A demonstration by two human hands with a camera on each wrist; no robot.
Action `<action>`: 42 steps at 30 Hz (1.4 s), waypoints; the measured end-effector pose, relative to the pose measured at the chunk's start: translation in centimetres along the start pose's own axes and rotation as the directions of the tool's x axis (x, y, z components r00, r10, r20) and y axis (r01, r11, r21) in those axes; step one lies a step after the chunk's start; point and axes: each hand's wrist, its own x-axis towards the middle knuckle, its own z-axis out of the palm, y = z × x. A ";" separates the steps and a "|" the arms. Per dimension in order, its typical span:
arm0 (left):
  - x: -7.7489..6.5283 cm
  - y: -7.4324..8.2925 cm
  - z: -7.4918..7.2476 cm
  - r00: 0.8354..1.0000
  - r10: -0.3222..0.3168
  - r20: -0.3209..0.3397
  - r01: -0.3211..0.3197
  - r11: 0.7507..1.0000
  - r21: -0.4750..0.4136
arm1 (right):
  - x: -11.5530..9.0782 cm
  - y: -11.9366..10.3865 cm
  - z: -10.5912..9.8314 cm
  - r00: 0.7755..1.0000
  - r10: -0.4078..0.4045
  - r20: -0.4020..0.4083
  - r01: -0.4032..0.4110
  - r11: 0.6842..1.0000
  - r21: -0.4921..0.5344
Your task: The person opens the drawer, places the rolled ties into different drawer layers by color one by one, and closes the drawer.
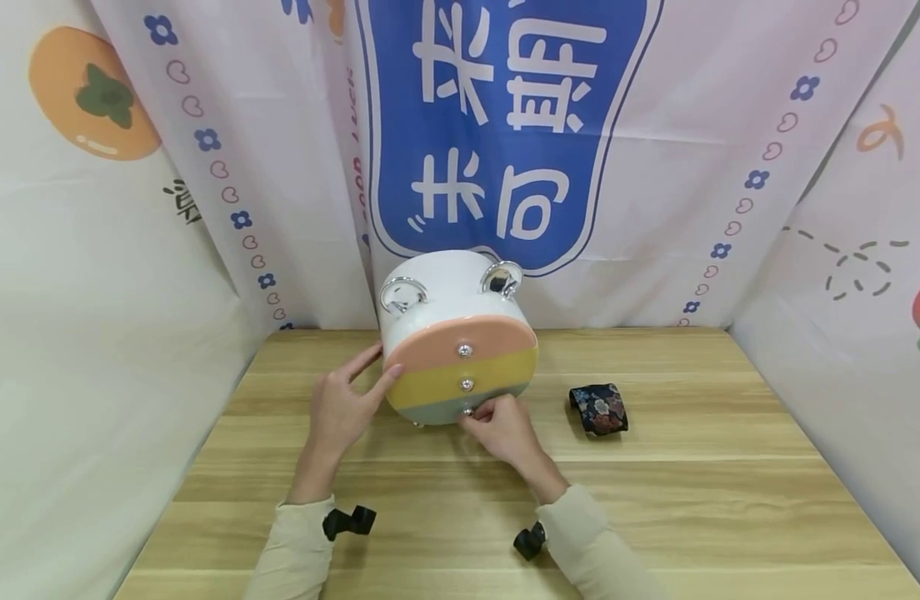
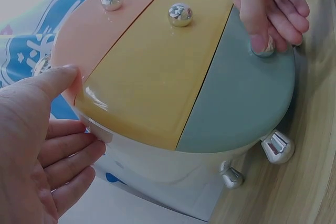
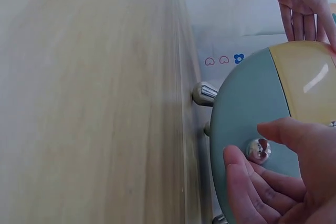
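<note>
A white rounded drawer box (image 1: 448,287) stands on the table with peach, yellow and green drawer fronts, all flush. It has silver ball knobs, silver ear-like rings on top and small silver feet (image 2: 278,146). My left hand (image 1: 343,404) rests against its left side, thumb on the front edge, fingers extended along the wall. Around the lowest knob (image 3: 259,151), on the green drawer front (image 3: 249,98), curl the thumb and fingers of my right hand (image 1: 502,429). The yellow drawer's knob (image 2: 180,14) and the peach drawer's knob (image 2: 111,0) are untouched.
A dark, curved floral piece (image 1: 599,409) lies on the wooden table (image 1: 700,500), right of the box. Behind the box hangs a printed cloth (image 1: 655,217), with more printed cloth along both sides.
</note>
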 end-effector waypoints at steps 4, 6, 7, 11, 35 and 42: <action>0.0 -0.1 0.1 1.000 -0.015 0.010 0.015 1.000 -0.009 | 0.1 -0.2 0.2 1.000 0.026 -0.002 -0.026 0.999 0.036; 0.1 -0.2 0.1 1.000 -0.022 0.009 0.022 1.000 -0.012 | 0.2 -0.2 0.2 0.999 0.029 -0.015 -0.028 0.999 0.039; 0.1 -0.2 0.1 1.000 -0.023 0.010 0.023 1.000 -0.010 | 0.2 -0.3 0.3 0.999 0.027 -0.021 -0.026 0.999 0.039; 0.1 -0.2 0.1 1.000 -0.027 0.015 0.027 1.000 -0.003 | 0.2 -0.3 0.4 0.999 0.004 -0.046 -0.004 1.000 0.006; 0.2 -0.2 0.0 1.000 -0.022 0.022 0.022 1.000 0.015 | -0.8 -0.6 0.2 0.999 0.001 -0.053 -0.005 0.997 -0.078; 0.1 -0.1 0.0 0.999 -0.023 0.022 0.023 1.000 0.022 | -1.9 -0.9 0.0 0.999 0.012 -0.051 -0.018 0.993 -0.116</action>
